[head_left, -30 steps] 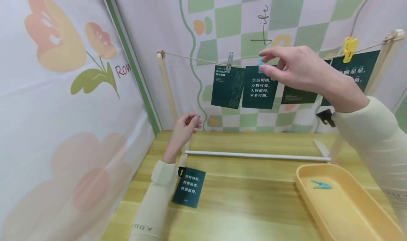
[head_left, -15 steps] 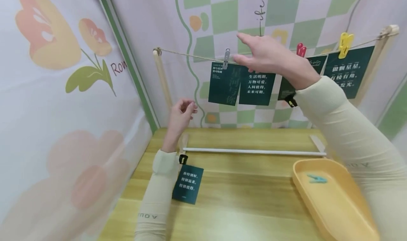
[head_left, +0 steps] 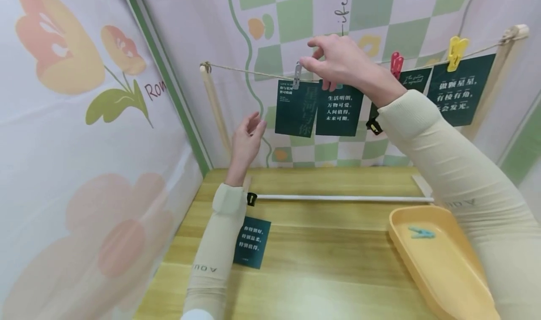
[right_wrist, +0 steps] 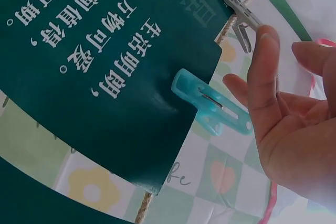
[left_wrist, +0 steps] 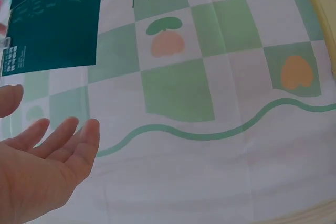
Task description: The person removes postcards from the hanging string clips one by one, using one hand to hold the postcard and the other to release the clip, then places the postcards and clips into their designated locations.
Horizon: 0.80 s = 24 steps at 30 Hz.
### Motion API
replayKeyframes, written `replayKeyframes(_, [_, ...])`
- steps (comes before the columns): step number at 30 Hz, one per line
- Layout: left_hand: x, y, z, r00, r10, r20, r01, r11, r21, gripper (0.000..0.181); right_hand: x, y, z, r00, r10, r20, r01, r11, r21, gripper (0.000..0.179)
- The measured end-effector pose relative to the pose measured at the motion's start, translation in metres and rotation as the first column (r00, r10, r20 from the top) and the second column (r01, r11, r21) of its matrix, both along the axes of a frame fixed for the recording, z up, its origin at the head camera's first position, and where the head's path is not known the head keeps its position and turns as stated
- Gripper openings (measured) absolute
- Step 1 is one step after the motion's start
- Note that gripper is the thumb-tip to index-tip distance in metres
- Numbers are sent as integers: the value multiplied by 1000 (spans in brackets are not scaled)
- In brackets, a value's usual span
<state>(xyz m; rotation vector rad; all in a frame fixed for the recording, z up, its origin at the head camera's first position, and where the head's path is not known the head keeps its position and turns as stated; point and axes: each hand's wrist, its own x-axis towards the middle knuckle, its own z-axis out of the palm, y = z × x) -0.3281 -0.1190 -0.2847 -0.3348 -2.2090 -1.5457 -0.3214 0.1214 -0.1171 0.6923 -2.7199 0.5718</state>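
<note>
My right hand [head_left: 340, 62] is up at the string, thumb and fingers spread apart. Its thumb tip is at the handle end of a grey clothespin [head_left: 297, 77]; whether it touches is hard to tell. That clothespin fastens the leftmost dark green card [head_left: 293, 111]. Beside it hangs a second card [head_left: 337, 112], clipped by a turquoise clothespin [right_wrist: 212, 100] close under my right hand's fingers. My left hand [head_left: 246, 141] hovers lower and to the left of the leftmost card, fingers loosely bent, palm bare in the left wrist view.
Farther right, a red clothespin [head_left: 396, 65] and a yellow clothespin [head_left: 456, 53] hold more cards. Wooden posts [head_left: 215, 104] carry the string. A white rod [head_left: 338, 198] runs low between them. On the table are a loose card [head_left: 254, 245] and a yellow tray [head_left: 416, 273] with a turquoise clothespin [head_left: 421, 233].
My right hand has let go of the turquoise clothespin and moved left to the grey one. My left hand has risen, and its fingers have spread a little. The view has shifted slightly.
</note>
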Motion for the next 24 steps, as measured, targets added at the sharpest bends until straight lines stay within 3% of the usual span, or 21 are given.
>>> replayKeyframes(9, [-5,7,6,999,-42,-1,42,998,-44,50,2,-17,-1,1000,-18,5,18,998,57,69])
replayKeyframes(18, [-4,10,9,995,-101,-13,101,995,-28,37,0,-32,-7,999,5,41,-6,1000,23,65])
replayKeyframes(24, [-5,17,9,994,-102,-44,100,994,-43,27,-3,-34,-11,1000,10,7,-10,1000,28,56])
